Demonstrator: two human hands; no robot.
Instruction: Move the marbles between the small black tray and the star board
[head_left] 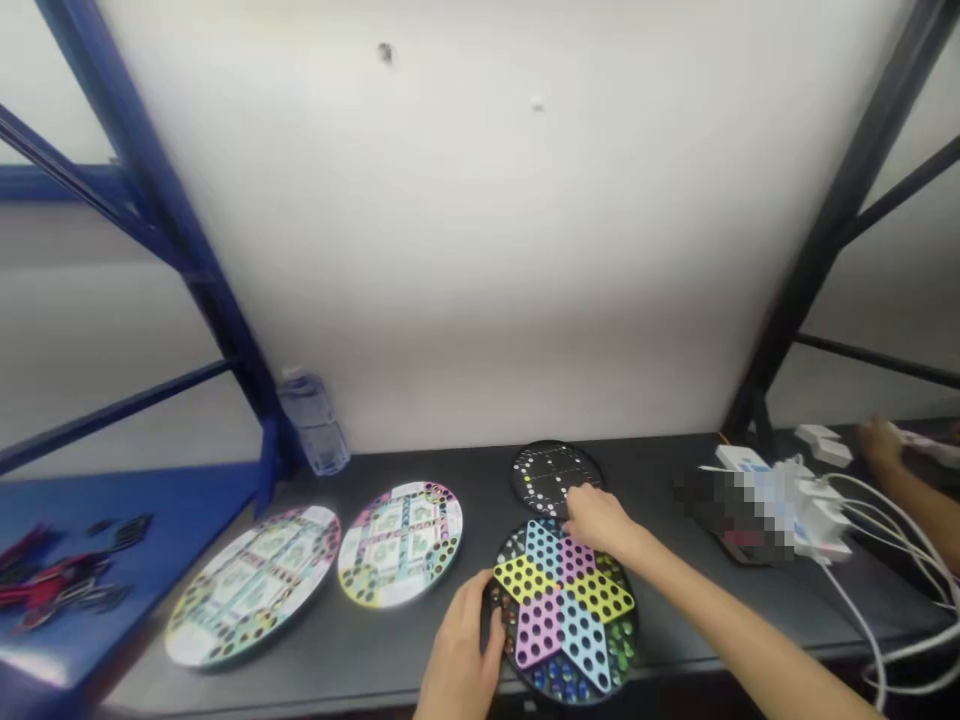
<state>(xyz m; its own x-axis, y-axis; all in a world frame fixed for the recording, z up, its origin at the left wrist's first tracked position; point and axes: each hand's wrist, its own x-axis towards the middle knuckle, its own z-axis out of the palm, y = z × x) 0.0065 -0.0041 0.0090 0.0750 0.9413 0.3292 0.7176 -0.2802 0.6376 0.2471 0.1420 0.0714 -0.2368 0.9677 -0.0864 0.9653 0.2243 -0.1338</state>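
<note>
A round black Chinese checkers board (564,610) with a six-pointed star in yellow, pink and blue lies on the dark bench, with coloured marbles in its holes. My left hand (459,645) wraps the board's near left rim. My right hand (600,525) lies on its far edge, fingers on the rim, and it is also close to a smaller round black board (555,478) with white and yellow dots. Part of the star board's rim is hidden under both hands.
Two round printed boards (253,585) (401,545) lie to the left. Behind them stands a clear plastic bottle (315,425). A co-worker's hand (881,445) reaches in at right, beyond white chargers (821,510) and cables (892,530). Blue shelving (112,510) holds red and black pieces.
</note>
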